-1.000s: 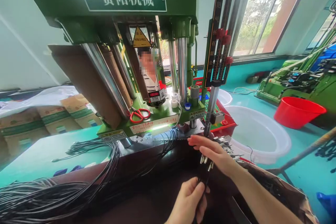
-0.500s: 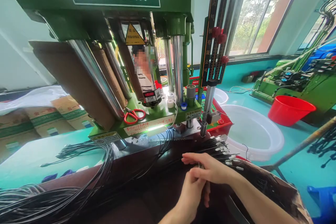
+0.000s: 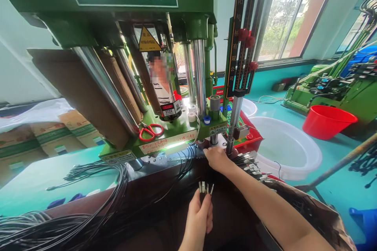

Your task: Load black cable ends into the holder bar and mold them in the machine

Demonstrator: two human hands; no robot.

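My left hand (image 3: 199, 213) is closed around several small metal cable connectors (image 3: 203, 187), whose silvery ends stick up above the thumb and fingers. Any wires below them are hidden by the hand. Further forward, my right hand (image 3: 219, 160) reaches to the front right of the metal mould plate (image 3: 173, 156) under the green press (image 3: 123, 141). Its fingertips lie close to a dark block at the plate's right end; most fingers are hidden, so I cannot tell whether they grip it. Thin black cables (image 3: 185, 164) run out from the plate's front edge.
Bundled black cables (image 3: 53, 223) lie at the left. More metal-tipped cables (image 3: 250, 166) rest right of my right forearm. Red-handled scissors (image 3: 151, 132) sit on the press. A red control box (image 3: 253, 141), a white tub (image 3: 291, 160) and a red bucket (image 3: 328, 121) stand to the right.
My hands were together over the dark tabletop and have parted. The right one has moved forward to the mould plate; the left has shifted slightly left, its connectors now plainly visible.
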